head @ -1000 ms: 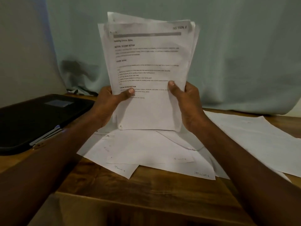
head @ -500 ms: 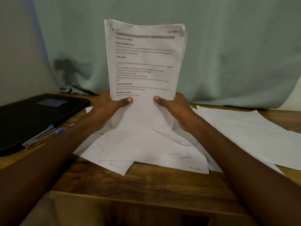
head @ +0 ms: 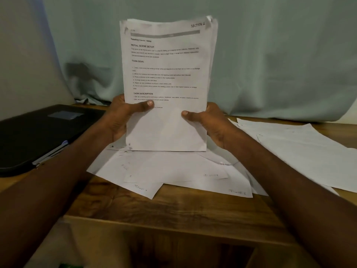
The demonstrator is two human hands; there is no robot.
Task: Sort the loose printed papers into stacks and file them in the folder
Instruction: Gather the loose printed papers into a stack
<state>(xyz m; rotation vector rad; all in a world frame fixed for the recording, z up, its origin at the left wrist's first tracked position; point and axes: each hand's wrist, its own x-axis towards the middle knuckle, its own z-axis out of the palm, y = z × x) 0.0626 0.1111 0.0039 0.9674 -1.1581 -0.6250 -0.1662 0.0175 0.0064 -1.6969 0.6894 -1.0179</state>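
The person holds a stack of papers upright above the wooden table, its long axis vertical and its printed face turned toward the camera. The sheets are thin, white and rectangular, their top edges slightly uneven and fanned at the upper right corner. The left hand grips the stack's lower left edge, thumb pressed flat across the front; the right hand grips the lower right edge the same way, thumb on the front and fingers hidden behind. The bottom edge of the stack sits just over, perhaps touching, the loose sheets spread flat on the table; which cannot be told.

The top page carries handwritten "SECTION 1" at its upper right, a grey bar beneath, and bold headings "INITIAL SCENE SETUP", "TASK GOAL" and "TASK DESCRIPTION"; the smaller print is too blurred to read. The loose sheets show faint handwriting near their edges, illegible.

More white sheets lie overlapped at the right. A black folder, smooth and matte with a pale rectangular label, lies closed at the left. A wrinkled pale blue-green cloth hangs behind.
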